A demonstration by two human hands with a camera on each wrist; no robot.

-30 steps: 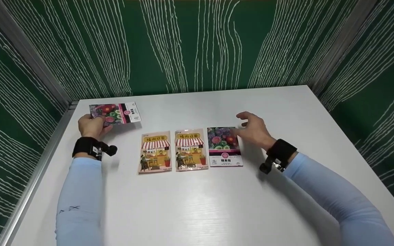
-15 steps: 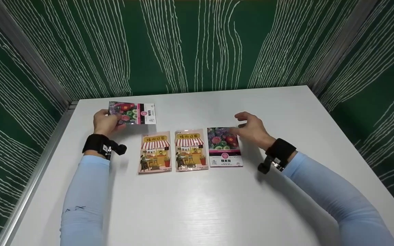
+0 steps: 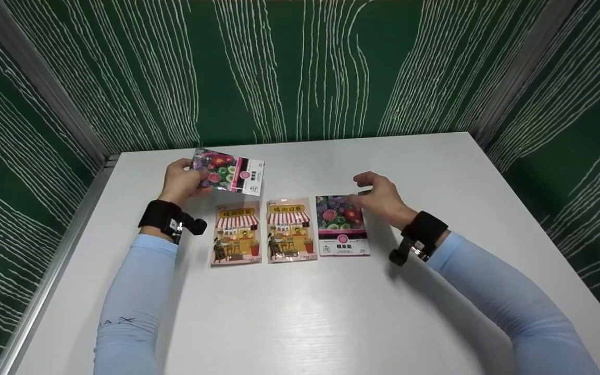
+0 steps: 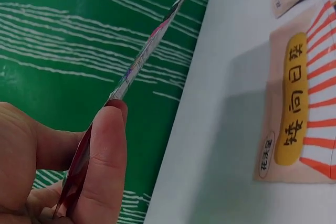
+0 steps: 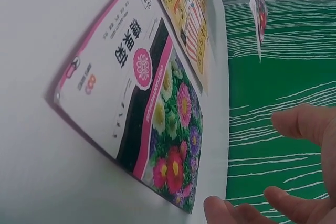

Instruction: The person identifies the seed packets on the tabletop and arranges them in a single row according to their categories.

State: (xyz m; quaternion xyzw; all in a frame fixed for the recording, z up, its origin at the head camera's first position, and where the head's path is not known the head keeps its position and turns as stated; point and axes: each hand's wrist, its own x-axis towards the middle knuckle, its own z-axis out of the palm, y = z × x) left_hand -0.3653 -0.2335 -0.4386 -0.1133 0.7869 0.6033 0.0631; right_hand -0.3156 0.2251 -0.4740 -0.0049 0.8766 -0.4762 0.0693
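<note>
My left hand point(image 3: 181, 182) pinches one end of a flower-printed seed packet point(image 3: 232, 172) between thumb and fingers. Raised over the back left of the table, the packet shows its red, purple and green blooms and white label end. Seen from the left wrist, this held packet point(image 4: 149, 45) is nearly edge-on. A matching chrysanthemum seed packet point(image 5: 134, 82) lies flat, rightmost in a row. Beside that packet's upper right corner hovers my right hand point(image 3: 385, 200), its fingers spread loosely with nothing between them. Two pink packets with striped awnings, the left one point(image 3: 236, 237) and the middle one point(image 3: 292, 232), complete the row.
The white table point(image 3: 289, 317) ends at the back against a green wall point(image 3: 326, 73) with pale wavy lines. Similar green panels flank both sides, joined by grey metal posts. Each wrist wears a black strap with a small camera.
My left hand has carried the flower seed packet rightward, from the table's left side to just behind the left pink packet, tilting it slightly. My right hand has shifted only a little left.
</note>
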